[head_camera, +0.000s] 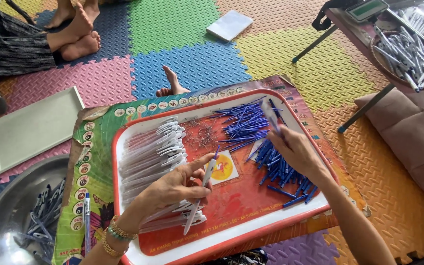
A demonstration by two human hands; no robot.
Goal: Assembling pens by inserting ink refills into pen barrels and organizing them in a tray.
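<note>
My left hand [175, 186] holds a white pen barrel [199, 198] with a blue refill tip sticking out of its top, over a red tray [231, 233]. Beside it lies a row of white pen barrels [150, 157] on the tray's left side. My right hand [295, 147] hovers over a pile of short blue pen parts [283, 172] and holds a thin blue refill [273, 115], blurred. A heap of blue refills [244, 125] lies at the tray's far side, with small metal springs [202, 135] to its left.
A metal bowl [6, 216] with dark pens sits at lower left, a white tray [30, 130] behind it. Another person's feet [77, 34] rest at top left. A basket of white pens [408, 54] stands at upper right. Coloured foam mats cover the floor.
</note>
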